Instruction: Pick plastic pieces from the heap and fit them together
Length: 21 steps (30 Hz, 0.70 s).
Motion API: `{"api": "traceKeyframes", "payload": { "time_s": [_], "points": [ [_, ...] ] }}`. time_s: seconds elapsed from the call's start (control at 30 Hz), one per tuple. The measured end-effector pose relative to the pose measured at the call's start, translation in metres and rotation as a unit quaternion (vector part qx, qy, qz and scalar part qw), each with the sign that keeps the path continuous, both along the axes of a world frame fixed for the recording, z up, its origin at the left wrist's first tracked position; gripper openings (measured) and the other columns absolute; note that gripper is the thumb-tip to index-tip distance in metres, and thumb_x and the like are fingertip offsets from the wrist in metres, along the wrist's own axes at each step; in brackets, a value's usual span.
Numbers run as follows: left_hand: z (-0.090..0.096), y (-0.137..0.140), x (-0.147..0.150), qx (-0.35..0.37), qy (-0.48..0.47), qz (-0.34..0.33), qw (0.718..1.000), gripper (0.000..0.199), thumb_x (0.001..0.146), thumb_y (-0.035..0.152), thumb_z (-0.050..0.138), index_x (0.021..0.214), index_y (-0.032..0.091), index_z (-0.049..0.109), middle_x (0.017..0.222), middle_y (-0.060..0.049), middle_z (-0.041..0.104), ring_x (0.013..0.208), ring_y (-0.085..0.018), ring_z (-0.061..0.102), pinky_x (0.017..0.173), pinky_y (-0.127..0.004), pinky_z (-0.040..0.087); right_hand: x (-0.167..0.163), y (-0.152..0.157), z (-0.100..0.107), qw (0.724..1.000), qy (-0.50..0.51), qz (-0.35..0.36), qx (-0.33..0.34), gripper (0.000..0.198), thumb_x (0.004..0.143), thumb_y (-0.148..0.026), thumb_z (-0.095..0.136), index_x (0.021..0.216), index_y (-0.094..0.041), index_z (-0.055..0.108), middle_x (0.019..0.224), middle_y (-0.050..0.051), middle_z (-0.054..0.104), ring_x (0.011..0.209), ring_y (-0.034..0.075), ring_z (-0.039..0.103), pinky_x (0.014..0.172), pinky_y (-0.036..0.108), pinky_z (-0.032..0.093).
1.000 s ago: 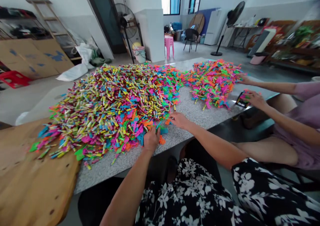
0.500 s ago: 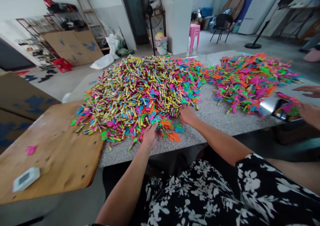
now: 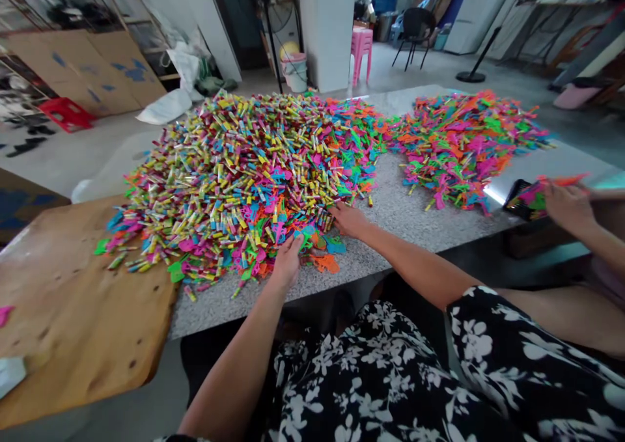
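A big heap of small yellow, pink and blue tubes [image 3: 234,168] lies on the speckled stone table [image 3: 215,312]. Bright flat plastic pieces [image 3: 326,263] in orange, blue and green are mixed in along its front edge. My left hand [image 3: 287,264] is at that front edge, thumb and fingers closed on what looks like a green plastic piece [image 3: 303,234]. To its right, my right hand [image 3: 349,221] reaches into the heap's right front side. Its fingers are bent together among the tubes, and their tips are partly hidden.
A second heap of coloured plastic pieces [image 3: 463,142] lies to the right. Beyond it, a co-worker's hand [image 3: 569,204] holds coloured pieces over a black basket [image 3: 518,198]. At left, a wooden board [image 3: 88,312] adjoins the table, with a white device [image 3: 10,373] on it.
The view has swung left-to-right, so everything sits further left. My hands stay at the heap's front edge with little movement. The co-worker's hand has lifted pieces above the black basket.
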<state>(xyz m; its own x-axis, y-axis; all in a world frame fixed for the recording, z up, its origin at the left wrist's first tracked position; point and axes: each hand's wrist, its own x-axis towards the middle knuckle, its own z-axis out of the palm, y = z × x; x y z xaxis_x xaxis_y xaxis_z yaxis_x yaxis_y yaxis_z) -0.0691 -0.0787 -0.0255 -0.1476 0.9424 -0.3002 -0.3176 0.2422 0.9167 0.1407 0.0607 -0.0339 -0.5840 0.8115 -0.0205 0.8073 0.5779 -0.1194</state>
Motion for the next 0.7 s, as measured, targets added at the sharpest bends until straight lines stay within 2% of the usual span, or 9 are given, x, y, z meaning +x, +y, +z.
{"api": "traceKeyframes", "payload": {
  "time_s": [0.13, 0.33, 0.4, 0.47, 0.5, 0.57, 0.67, 0.7],
  "points": [
    [0.0, -0.003, -0.007, 0.022, 0.042, -0.019, 0.999, 0.052, 0.075, 0.06, 0.086, 0.097, 0.018, 0.064, 0.087, -0.003, 0.073, 0.067, -0.017, 0.07, 0.055, -0.027, 0.055, -0.005, -0.006, 0.0, 0.999, -0.008, 0.033, -0.002, 0.037, 0.105, -0.03, 0.051, 0.138, -0.017, 0.064, 0.142, 0.02, 0.057, 0.109, 0.032, 0.068, 0.089, 0.04, 0.055],
    [0.003, -0.006, -0.014, 0.036, 0.097, -0.028, 0.994, 0.044, 0.079, 0.056, 0.082, 0.094, 0.019, 0.063, 0.075, 0.003, 0.066, 0.054, -0.011, 0.059, 0.045, -0.022, 0.043, -0.001, -0.015, 0.002, 1.0, -0.01, 0.016, -0.012, 0.03, 0.104, -0.025, 0.049, 0.124, -0.013, 0.069, 0.139, 0.022, 0.061, 0.104, 0.031, 0.068, 0.088, 0.04, 0.054],
    [0.007, -0.008, -0.015, 0.038, 0.106, -0.032, 0.993, 0.042, 0.08, 0.055, 0.081, 0.093, 0.019, 0.064, 0.074, 0.003, 0.063, 0.051, -0.009, 0.056, 0.043, -0.021, 0.039, -0.001, -0.015, 0.004, 0.999, 0.035, 0.014, -0.009, 0.027, 0.104, -0.028, 0.051, 0.118, -0.013, 0.069, 0.135, 0.022, 0.064, 0.108, 0.032, 0.068, 0.09, 0.039, 0.053],
    [0.012, -0.01, -0.014, 0.037, 0.111, -0.04, 0.992, 0.043, 0.08, 0.056, 0.081, 0.093, 0.019, 0.065, 0.072, 0.004, 0.06, 0.049, -0.008, 0.052, 0.042, -0.02, 0.037, -0.004, -0.019, 0.008, 0.989, 0.143, -0.031, -0.008, 0.024, 0.103, -0.031, 0.054, 0.114, -0.014, 0.068, 0.124, 0.02, 0.069, 0.107, 0.03, 0.068, 0.089, 0.037, 0.053],
    [0.014, -0.01, -0.014, 0.036, 0.113, -0.05, 0.992, 0.043, 0.08, 0.056, 0.081, 0.093, 0.018, 0.065, 0.07, 0.004, 0.058, 0.049, -0.008, 0.05, 0.042, -0.02, 0.036, -0.006, -0.022, 0.01, 0.973, 0.219, -0.064, -0.021, 0.023, 0.103, -0.033, 0.054, 0.111, -0.015, 0.067, 0.114, 0.017, 0.072, 0.101, 0.028, 0.069, 0.086, 0.036, 0.054],
    [0.02, -0.011, -0.012, 0.038, 0.123, -0.079, 0.989, 0.043, 0.082, 0.058, 0.08, 0.091, 0.018, 0.065, 0.067, 0.005, 0.055, 0.047, -0.007, 0.047, 0.043, -0.02, 0.034, -0.013, -0.034, 0.016, 0.912, 0.383, -0.107, -0.103, 0.02, 0.102, -0.037, 0.052, 0.105, -0.019, 0.063, 0.09, 0.009, 0.071, 0.079, 0.022, 0.067, 0.073, 0.033, 0.055],
    [0.027, -0.011, -0.009, 0.052, 0.15, -0.128, 0.979, 0.043, 0.086, 0.06, 0.076, 0.09, 0.018, 0.067, 0.062, 0.005, 0.051, 0.046, -0.008, 0.045, 0.043, -0.02, 0.032, -0.022, -0.056, 0.023, 0.784, 0.551, -0.071, -0.275, 0.013, 0.097, -0.038, 0.055, 0.099, -0.024, 0.056, 0.074, -0.001, 0.064, 0.056, 0.015, 0.056, 0.055, 0.028, 0.051],
    [0.029, -0.01, -0.009, 0.059, 0.161, -0.141, 0.975, 0.043, 0.087, 0.06, 0.074, 0.093, 0.018, 0.069, 0.061, 0.006, 0.05, 0.046, -0.008, 0.044, 0.044, -0.02, 0.032, -0.024, -0.063, 0.025, 0.754, 0.576, -0.054, -0.31, 0.013, 0.095, -0.037, 0.058, 0.098, -0.025, 0.056, 0.074, -0.002, 0.063, 0.053, 0.014, 0.054, 0.052, 0.026, 0.05]
  ]
}}
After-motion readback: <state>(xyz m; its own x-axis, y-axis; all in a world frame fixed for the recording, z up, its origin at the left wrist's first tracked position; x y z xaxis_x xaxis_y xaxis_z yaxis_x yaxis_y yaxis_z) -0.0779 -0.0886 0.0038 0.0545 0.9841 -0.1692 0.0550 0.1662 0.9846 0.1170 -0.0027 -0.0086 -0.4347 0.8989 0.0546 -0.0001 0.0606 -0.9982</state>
